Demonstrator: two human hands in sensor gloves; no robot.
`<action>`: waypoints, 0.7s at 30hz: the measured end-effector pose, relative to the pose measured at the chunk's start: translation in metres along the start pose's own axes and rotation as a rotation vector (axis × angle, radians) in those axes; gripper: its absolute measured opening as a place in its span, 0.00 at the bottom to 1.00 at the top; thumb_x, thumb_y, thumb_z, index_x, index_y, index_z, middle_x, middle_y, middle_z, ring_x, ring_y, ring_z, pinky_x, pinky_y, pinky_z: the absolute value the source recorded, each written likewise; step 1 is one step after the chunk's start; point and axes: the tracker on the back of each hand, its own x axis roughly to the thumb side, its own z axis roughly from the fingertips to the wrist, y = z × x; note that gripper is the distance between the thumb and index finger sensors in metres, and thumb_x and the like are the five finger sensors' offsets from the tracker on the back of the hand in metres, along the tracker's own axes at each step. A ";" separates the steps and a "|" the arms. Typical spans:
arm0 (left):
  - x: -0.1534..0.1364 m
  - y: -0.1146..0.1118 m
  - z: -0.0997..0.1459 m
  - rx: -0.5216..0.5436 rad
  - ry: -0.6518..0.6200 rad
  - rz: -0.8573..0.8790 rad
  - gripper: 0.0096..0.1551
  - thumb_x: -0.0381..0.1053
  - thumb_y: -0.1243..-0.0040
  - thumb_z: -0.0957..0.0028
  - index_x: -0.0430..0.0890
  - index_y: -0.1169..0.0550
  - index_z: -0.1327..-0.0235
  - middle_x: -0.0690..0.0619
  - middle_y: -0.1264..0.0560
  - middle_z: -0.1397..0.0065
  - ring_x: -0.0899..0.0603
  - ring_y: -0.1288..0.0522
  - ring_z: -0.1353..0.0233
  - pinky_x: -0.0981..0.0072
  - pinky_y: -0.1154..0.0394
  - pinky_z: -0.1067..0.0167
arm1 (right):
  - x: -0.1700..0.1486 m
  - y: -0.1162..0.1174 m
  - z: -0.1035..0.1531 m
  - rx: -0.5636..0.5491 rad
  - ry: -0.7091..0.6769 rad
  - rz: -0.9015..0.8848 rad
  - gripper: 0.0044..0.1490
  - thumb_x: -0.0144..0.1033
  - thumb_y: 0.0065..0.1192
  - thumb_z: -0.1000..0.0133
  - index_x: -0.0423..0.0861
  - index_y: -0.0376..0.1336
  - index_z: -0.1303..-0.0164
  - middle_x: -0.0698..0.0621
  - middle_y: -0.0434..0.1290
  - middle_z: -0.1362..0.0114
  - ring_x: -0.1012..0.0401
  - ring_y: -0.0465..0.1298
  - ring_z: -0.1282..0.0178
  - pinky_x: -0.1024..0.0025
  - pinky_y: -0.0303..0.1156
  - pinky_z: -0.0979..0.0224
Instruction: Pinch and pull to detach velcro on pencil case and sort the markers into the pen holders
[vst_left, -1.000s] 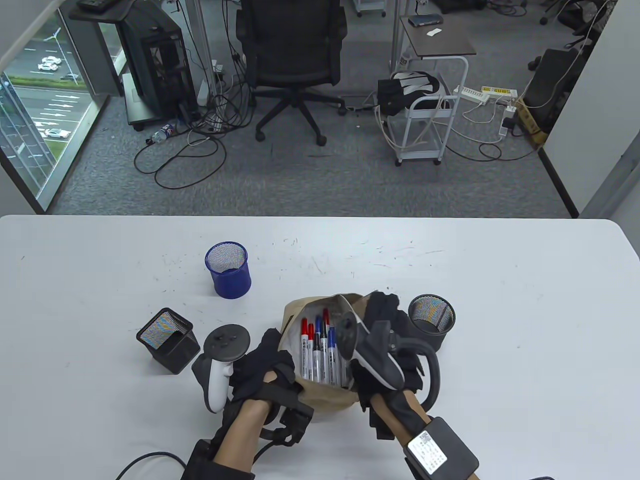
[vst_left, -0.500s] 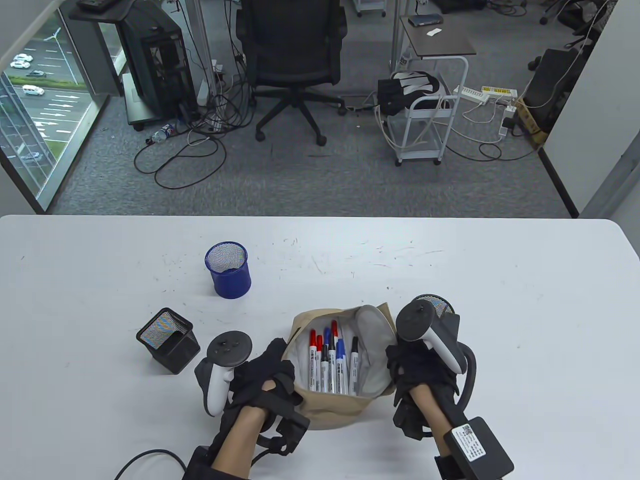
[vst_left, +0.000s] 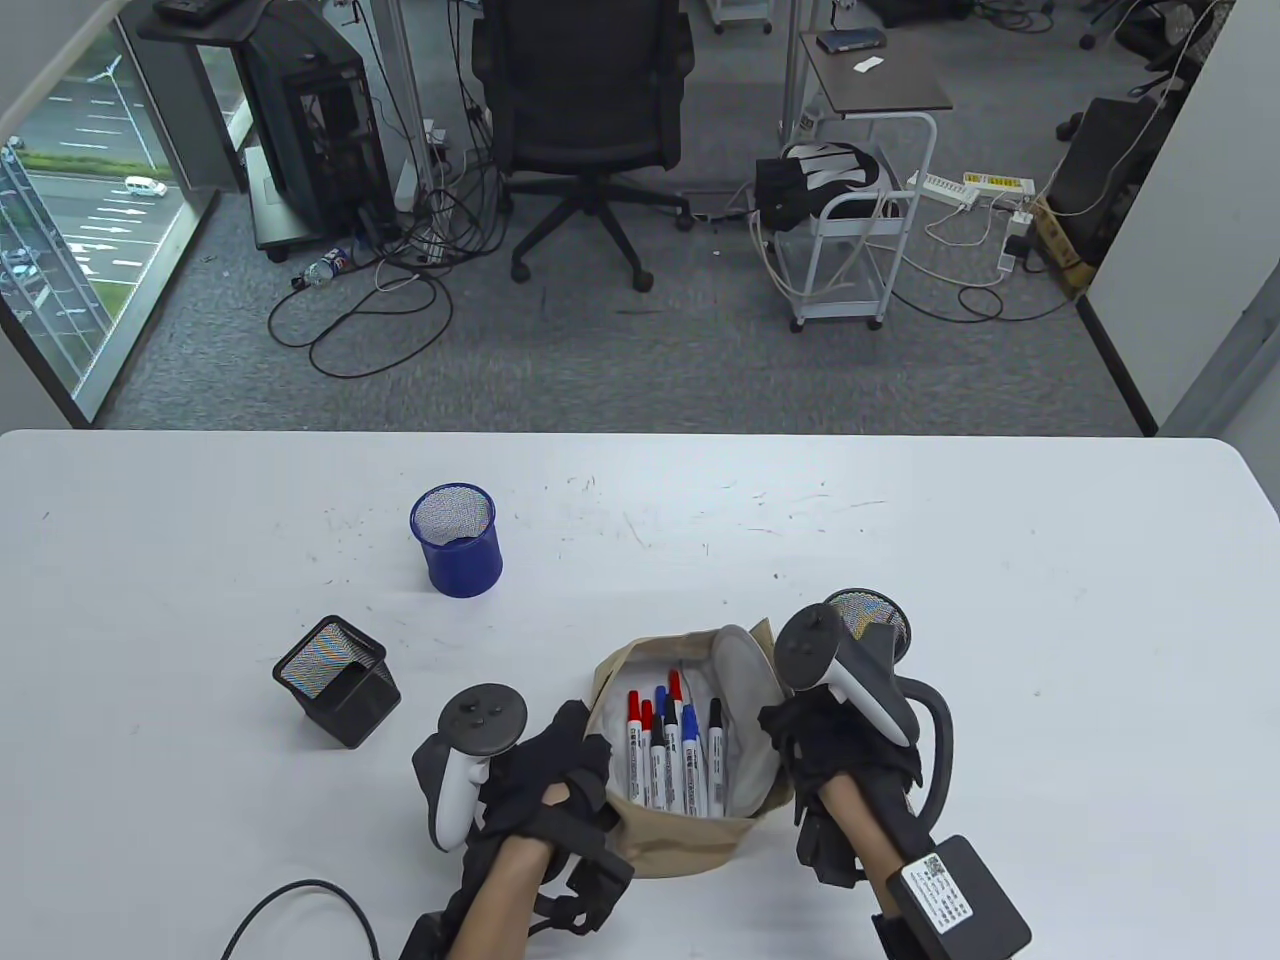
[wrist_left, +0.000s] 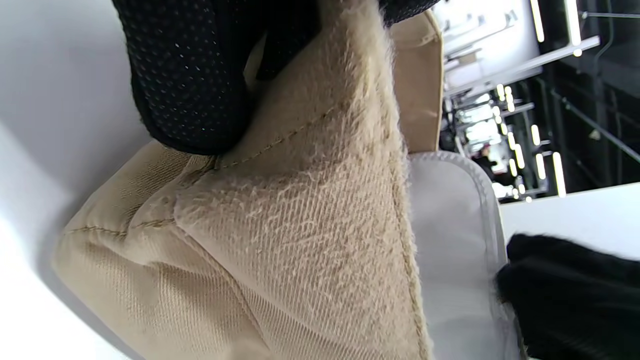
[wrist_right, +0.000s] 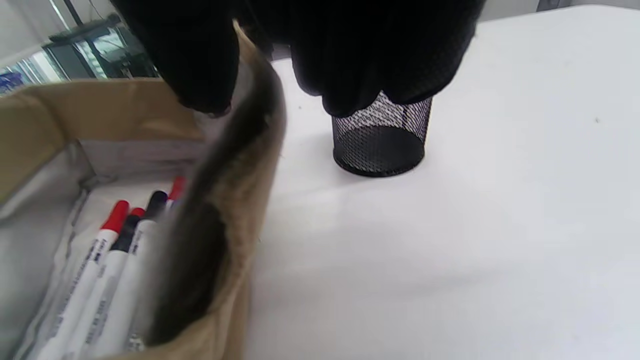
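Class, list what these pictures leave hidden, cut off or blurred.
1. Round black pen holder, table view: mostly covered by the right hand and its tracker.
2. Markers, table view: lower ends hidden behind the pencil case wall; printing too small to read.
3. Left wrist view: left hand cut off by the top edge.
4. Right wrist view: case flap blurred.

3 pen holders: 1 blue round (vst_left: 455, 540), 1 black square (vst_left: 335, 680), 1 black round (vst_left: 872, 612). 1 tan pencil case (vst_left: 685, 760), open. Markers (vst_left: 672, 755) inside, approx 6 by caps: 3 red, 2 blue, 1 black; maybe another black, can't tell. 2 gloved hands.
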 end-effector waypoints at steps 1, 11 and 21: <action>0.000 -0.001 0.001 0.011 -0.007 -0.001 0.41 0.46 0.48 0.39 0.32 0.43 0.16 0.24 0.37 0.20 0.26 0.22 0.32 0.56 0.11 0.55 | 0.005 -0.003 0.005 -0.019 -0.022 -0.015 0.49 0.45 0.79 0.52 0.41 0.60 0.23 0.39 0.74 0.26 0.45 0.80 0.37 0.50 0.77 0.44; -0.007 -0.005 0.002 0.022 -0.040 0.030 0.42 0.49 0.48 0.39 0.32 0.43 0.16 0.25 0.36 0.20 0.27 0.22 0.32 0.59 0.10 0.55 | 0.081 0.012 -0.011 0.097 -0.097 0.071 0.41 0.44 0.79 0.51 0.38 0.68 0.31 0.40 0.82 0.37 0.51 0.86 0.51 0.58 0.81 0.52; -0.012 -0.003 0.000 0.009 -0.034 0.064 0.42 0.49 0.48 0.39 0.32 0.43 0.16 0.25 0.36 0.20 0.27 0.22 0.32 0.58 0.11 0.55 | 0.098 0.074 -0.081 0.275 0.100 0.281 0.44 0.48 0.81 0.56 0.37 0.70 0.34 0.40 0.84 0.40 0.54 0.88 0.59 0.62 0.82 0.59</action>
